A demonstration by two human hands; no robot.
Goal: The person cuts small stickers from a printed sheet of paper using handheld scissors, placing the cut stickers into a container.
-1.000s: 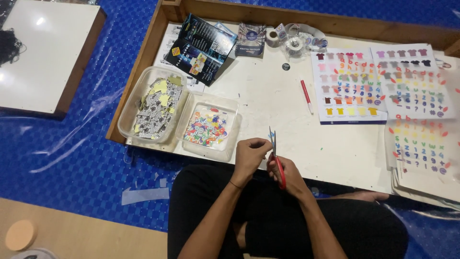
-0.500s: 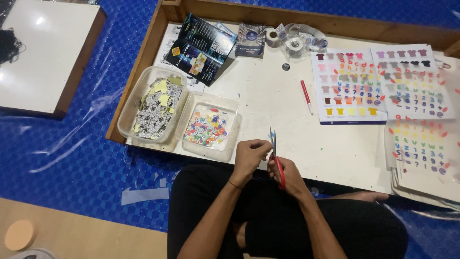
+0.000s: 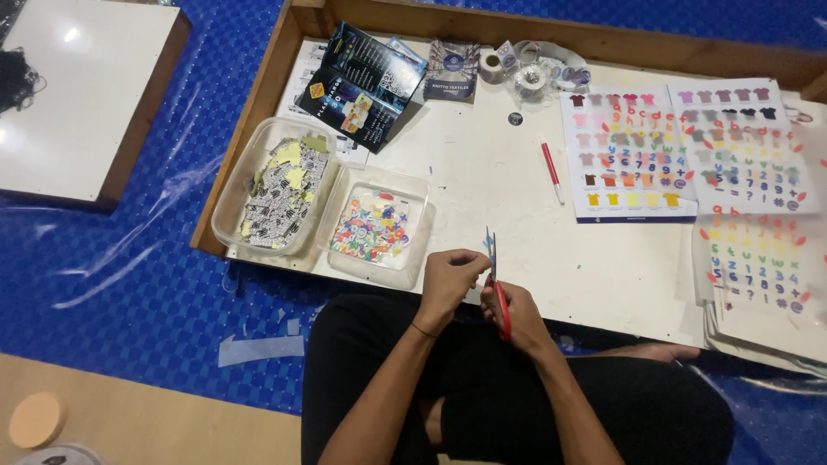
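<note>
Red-handled scissors gripped in right hand, blades upright. Left hand beside them, fingers pinched on a small scrap, possibly paper. Beyond left hand: clear tray of coloured cutouts. Farther up: dark glossy booklet. Beyond right hand: sticker sheets.
</note>
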